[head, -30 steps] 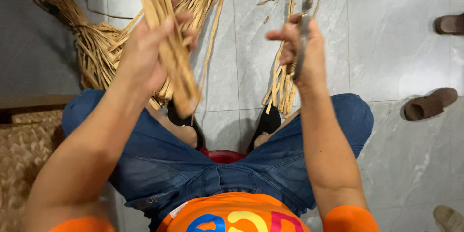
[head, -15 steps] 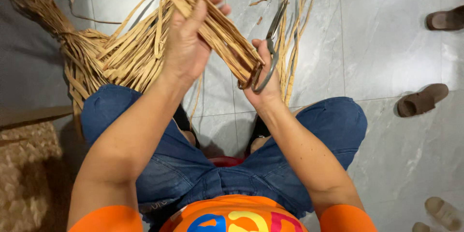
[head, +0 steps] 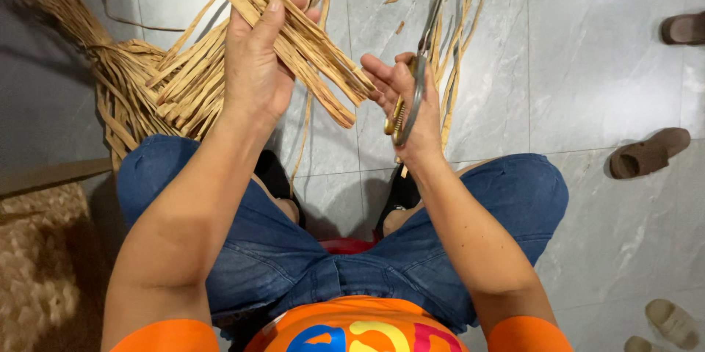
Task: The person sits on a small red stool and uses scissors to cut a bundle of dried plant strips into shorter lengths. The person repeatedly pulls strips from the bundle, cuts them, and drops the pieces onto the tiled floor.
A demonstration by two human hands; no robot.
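My left hand (head: 258, 58) grips a bundle of flat tan straw strips (head: 294, 25) that slants from the upper left down to cut ends near the centre. My right hand (head: 400, 99) holds a pair of metal scissors (head: 420, 58) with yellowish handles, blades pointing up and away. The scissor blades stand just right of the bundle's cut ends, not touching them. I sit with my knees apart in blue jeans, both hands raised above the grey tiled floor.
A large heap of tan strips (head: 139, 80) lies on the floor at the left, and a thinner batch (head: 459, 44) lies behind my right hand. Brown slippers (head: 650, 152) and other sandals (head: 672, 323) sit at the right. A woven mat (head: 37, 271) is at the lower left.
The strip bundle has tilted from nearly upright to slanting. My right hand with the scissors came in to the bundle's ends, then drew slightly right and apart from them.
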